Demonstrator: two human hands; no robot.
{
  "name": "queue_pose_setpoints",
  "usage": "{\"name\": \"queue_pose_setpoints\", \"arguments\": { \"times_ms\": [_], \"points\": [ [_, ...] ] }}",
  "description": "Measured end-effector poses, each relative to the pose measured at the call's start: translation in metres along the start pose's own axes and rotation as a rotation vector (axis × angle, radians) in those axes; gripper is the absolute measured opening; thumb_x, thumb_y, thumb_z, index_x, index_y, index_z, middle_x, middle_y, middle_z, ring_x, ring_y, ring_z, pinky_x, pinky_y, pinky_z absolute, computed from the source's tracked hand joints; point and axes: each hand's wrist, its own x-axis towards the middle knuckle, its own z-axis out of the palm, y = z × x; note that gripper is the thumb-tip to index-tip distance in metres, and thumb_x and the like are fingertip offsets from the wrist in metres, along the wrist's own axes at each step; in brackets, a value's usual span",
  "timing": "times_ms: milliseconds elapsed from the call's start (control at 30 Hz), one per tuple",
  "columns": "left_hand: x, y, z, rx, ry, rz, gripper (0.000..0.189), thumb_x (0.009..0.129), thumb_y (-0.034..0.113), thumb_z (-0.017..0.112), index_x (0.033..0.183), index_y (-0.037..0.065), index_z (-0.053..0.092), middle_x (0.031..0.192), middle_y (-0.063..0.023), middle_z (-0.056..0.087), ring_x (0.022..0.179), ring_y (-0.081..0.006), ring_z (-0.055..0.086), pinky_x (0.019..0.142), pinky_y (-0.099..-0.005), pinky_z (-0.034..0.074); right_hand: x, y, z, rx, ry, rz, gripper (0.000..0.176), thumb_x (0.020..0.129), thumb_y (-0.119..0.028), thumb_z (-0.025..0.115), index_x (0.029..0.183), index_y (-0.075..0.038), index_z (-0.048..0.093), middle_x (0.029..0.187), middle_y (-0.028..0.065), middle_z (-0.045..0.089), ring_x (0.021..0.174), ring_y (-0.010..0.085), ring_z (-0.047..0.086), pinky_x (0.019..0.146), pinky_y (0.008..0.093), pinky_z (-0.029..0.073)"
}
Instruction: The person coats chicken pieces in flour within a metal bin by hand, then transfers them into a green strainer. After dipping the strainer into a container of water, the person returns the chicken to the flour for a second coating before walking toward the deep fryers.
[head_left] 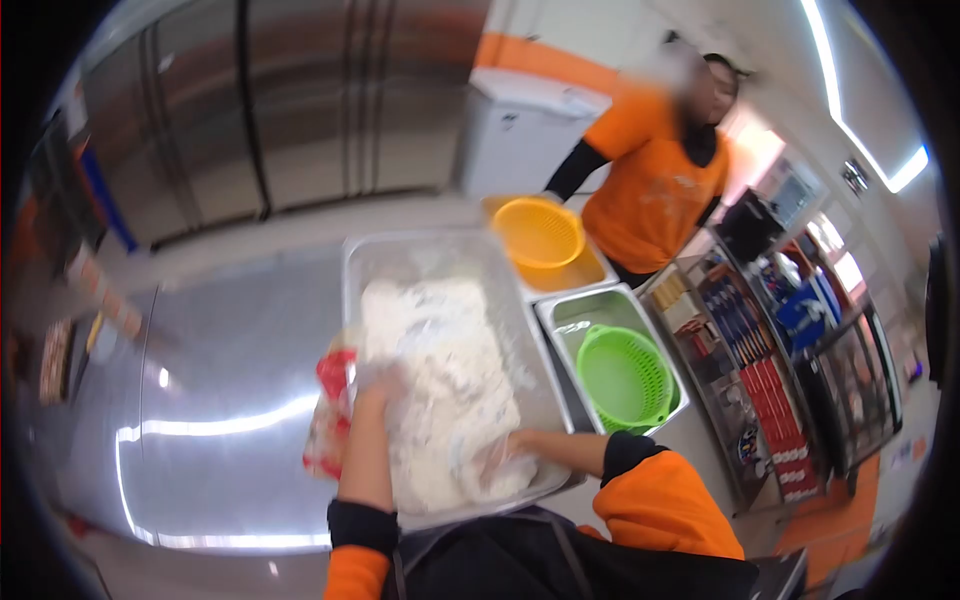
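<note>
A large metal tray (450, 250) holds a bed of white, flour-like powder (440, 370) with lumps in it. My left hand (378, 382) is over the tray's left side, at the powder, blurred, with what looks like a clear glove on it. My right hand (505, 455) is down in the powder near the tray's front right corner, its fingers partly hidden by powder or a clear glove. Against the tray's left edge, beside my left forearm, lies a red and clear plastic bag (335, 375).
Right of the tray are a green basket (625, 378) in a metal pan (575, 320) and a yellow basket (540, 232) in another pan. A person in orange (650, 180) stands behind them. Shelving (740, 370) stands at right; a rolled item (105, 295) is at left.
</note>
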Motion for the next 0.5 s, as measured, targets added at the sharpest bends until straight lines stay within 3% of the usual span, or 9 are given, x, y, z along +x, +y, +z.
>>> {"name": "queue_pose_setpoints", "arguments": {
  "times_ms": [33,67,100,133,200,300,400,500],
  "points": [
    [0.011,-0.015,0.03,-0.078,0.129,0.059,0.042,0.068,0.032,0.039,0.104,0.01,0.044,0.108,-0.0129,0.044,0.101,-0.0278,0.04,0.085,-0.0415,0.028,0.005,0.006,-0.002,0.041,0.024,0.067,0.039,0.073,-0.032,0.046,0.103,-0.006,0.046,0.105,0.0086,0.046,0.097,0.0168,0.041,0.08,0.0304,0.032],
    [0.012,-0.011,0.023,-0.08,0.12,0.069,0.039,0.068,0.03,0.039,0.101,0.01,0.046,0.104,-0.0129,0.047,0.097,-0.0282,0.044,0.083,-0.0407,0.031,0.007,0.009,-0.005,0.104,0.068,0.131,0.039,0.073,-0.032,0.046,0.102,-0.006,0.047,0.105,0.0087,0.046,0.097,0.0166,0.041,0.08,0.0307,0.033],
    [0.013,-0.01,0.031,-0.137,0.243,0.062,0.035,0.067,0.026,0.039,0.096,0.009,0.049,0.1,-0.0133,0.049,0.093,-0.0278,0.047,0.079,-0.0391,0.034,0.007,0.01,-0.007,0.206,0.12,0.191,0.039,0.074,-0.033,0.046,0.102,-0.007,0.047,0.105,0.0087,0.046,0.097,0.0163,0.041,0.08,0.031,0.033],
    [-0.003,0.005,-0.013,-0.254,-0.142,-0.019,0.046,0.07,0.021,0.039,0.111,0.002,0.034,0.117,-0.0169,0.033,0.111,-0.0272,0.028,0.093,-0.0334,0.02,0.008,0.008,-0.006,0.371,0.185,0.237,0.038,0.074,-0.033,0.046,0.102,-0.007,0.047,0.105,0.0087,0.046,0.098,0.016,0.041,0.079,0.0313,0.033],
    [-0.007,0.009,-0.018,-0.171,-0.064,0.034,0.039,0.07,0.024,0.036,0.104,0.004,0.041,0.108,-0.0148,0.042,0.101,-0.0239,0.041,0.086,-0.0341,0.03,0.012,-0.006,-0.008,0.691,0.294,0.24,0.037,0.074,-0.033,0.045,0.102,-0.008,0.048,0.105,0.0088,0.046,0.098,0.0154,0.041,0.079,0.0318,0.034],
    [-0.045,0.025,-0.073,0.001,-0.099,0.095,0.034,0.07,0.021,0.036,0.098,0.006,0.048,0.103,-0.0128,0.047,0.095,-0.0212,0.046,0.08,-0.0335,0.035,0.023,-0.028,-0.016,1.135,0.274,-0.148,0.038,0.078,-0.029,0.041,0.106,-0.003,0.041,0.097,0.0118,0.05,0.087,0.0204,0.049,0.062,0.0334,0.044],
    [-0.036,0.019,-0.058,-0.039,0.052,0.092,0.029,0.068,0.02,0.037,0.089,0.008,0.053,0.093,-0.0106,0.053,0.087,-0.0204,0.051,0.074,-0.0318,0.039,0.008,-0.033,-0.042,0.982,0.514,-0.058,0.033,0.078,-0.026,0.042,0.101,-0.003,0.043,0.089,0.0081,0.052,0.079,0.0175,0.051,0.064,0.0301,0.044],
    [-0.038,0.02,-0.059,-0.043,0.112,0.095,0.026,0.067,0.019,0.038,0.084,0.007,0.055,0.085,-0.011,0.055,0.08,-0.0227,0.053,0.069,-0.0311,0.042,0.002,-0.028,-0.06,1.251,0.728,-0.379,0.029,0.077,-0.024,0.044,0.098,-0.004,0.046,0.087,0.0065,0.051,0.078,0.0181,0.05,0.065,0.0287,0.044]
  ]
}}
